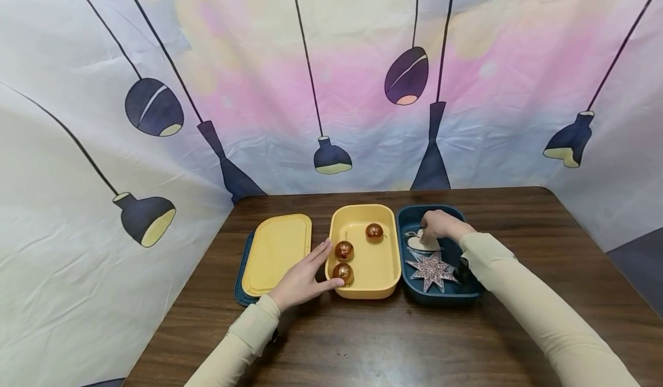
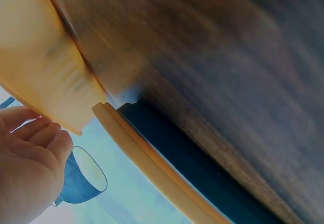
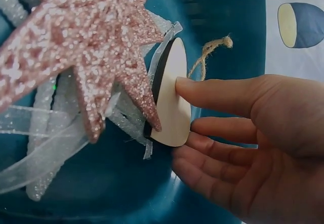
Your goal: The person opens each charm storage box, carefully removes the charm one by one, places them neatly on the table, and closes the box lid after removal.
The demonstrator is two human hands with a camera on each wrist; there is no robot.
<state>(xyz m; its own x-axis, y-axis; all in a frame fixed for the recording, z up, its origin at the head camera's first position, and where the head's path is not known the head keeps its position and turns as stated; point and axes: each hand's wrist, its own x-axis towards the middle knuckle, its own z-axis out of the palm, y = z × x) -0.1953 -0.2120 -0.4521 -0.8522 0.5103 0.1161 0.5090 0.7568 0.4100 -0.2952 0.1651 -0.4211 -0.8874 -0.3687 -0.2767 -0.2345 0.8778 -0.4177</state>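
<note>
In the head view my left hand [image 1: 305,277] rests against the left side of the yellow box [image 1: 370,272], fingers straight. Three shiny amber ball ornaments [image 1: 374,232] lie inside that box. My right hand [image 1: 440,226] reaches into the dark blue box [image 1: 440,298] and pinches a flat pale wooden ornament [image 3: 173,100] between thumb and fingers. A twine loop [image 3: 205,57] hangs from it. Beside it lies a pink glitter star [image 1: 432,270], one point overlapping the wood in the right wrist view. Under the star are white glittery pieces [image 3: 53,133] with sheer ribbon, partly hidden.
A yellow lid [image 1: 279,251] lies on a dark blue lid [image 1: 242,288], left of the yellow box. Both boxes stand side by side on a brown wooden table [image 1: 373,341]. Behind the table hangs a cloth [image 1: 362,99] printed with lamps.
</note>
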